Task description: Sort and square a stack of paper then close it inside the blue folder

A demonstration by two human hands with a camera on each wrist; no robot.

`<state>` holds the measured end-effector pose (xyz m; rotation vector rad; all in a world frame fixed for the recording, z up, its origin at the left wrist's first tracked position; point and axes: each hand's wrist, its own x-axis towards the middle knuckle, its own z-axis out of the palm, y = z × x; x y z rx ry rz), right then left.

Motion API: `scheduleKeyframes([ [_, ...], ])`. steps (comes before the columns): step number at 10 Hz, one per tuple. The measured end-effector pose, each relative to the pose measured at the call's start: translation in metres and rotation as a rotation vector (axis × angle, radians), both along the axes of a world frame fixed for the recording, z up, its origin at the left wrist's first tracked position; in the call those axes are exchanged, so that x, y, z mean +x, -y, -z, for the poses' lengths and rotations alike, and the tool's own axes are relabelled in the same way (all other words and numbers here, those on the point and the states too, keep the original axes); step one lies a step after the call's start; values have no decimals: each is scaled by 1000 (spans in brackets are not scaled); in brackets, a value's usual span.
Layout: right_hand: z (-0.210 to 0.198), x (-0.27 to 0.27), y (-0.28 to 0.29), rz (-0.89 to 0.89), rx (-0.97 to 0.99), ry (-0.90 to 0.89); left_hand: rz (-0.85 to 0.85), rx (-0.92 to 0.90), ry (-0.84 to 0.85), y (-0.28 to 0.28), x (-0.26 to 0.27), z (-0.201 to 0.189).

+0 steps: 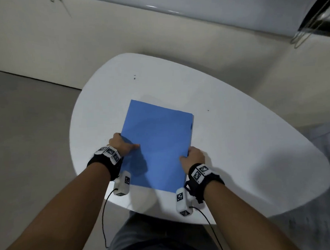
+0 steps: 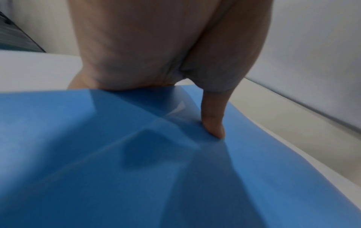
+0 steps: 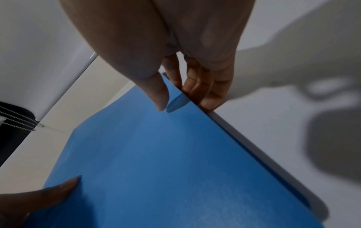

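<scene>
The blue folder [image 1: 157, 144] lies shut on the white oval table [image 1: 237, 140], its long side running away from me. My left hand [image 1: 121, 144] grips its left edge, the thumb [image 2: 213, 120] pressed on the cover [image 2: 136, 169]. My right hand [image 1: 192, 157] pinches the near right edge, with the thumb [image 3: 156, 92] on top and the fingers [image 3: 205, 92] down the side. Under the cover [image 3: 156, 154] along that edge runs a pale grey strip [image 3: 244, 135]. No loose paper shows outside the folder. Whether the folder is lifted off the table I cannot tell.
The table's near rim [image 1: 165, 214] is just in front of my lap. Grey floor [image 1: 27, 132] lies to the left and a pale wall [image 1: 98, 32] stands behind. A dark object with wire loops [image 1: 312, 25] hangs at the top right. Cables trail from both wrist cameras.
</scene>
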<state>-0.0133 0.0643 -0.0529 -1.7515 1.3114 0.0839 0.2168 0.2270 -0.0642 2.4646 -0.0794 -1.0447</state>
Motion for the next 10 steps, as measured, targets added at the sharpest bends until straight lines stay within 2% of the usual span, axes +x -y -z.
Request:
scheduleKeyframes([
  [2,-3,77,-41,-72,101,114,-49,3,52,-56,67,-4],
  [3,-4,107,-54,-91,134,132,-31,-24,62,-78,109,13],
  [5,5,141,-77,-58,135,69,44,-108,130,-87,130,-17],
  [7,3,141,-85,-20,135,58,102,-93,161,-86,132,-17],
  [8,-2,130,-80,6,256,102,123,-62,182,-84,132,-21],
  [9,-19,102,-62,3,272,114,158,16,241,-77,124,-37],
  [10,-37,47,-36,1,105,126,272,114,386,-67,94,-37],
])
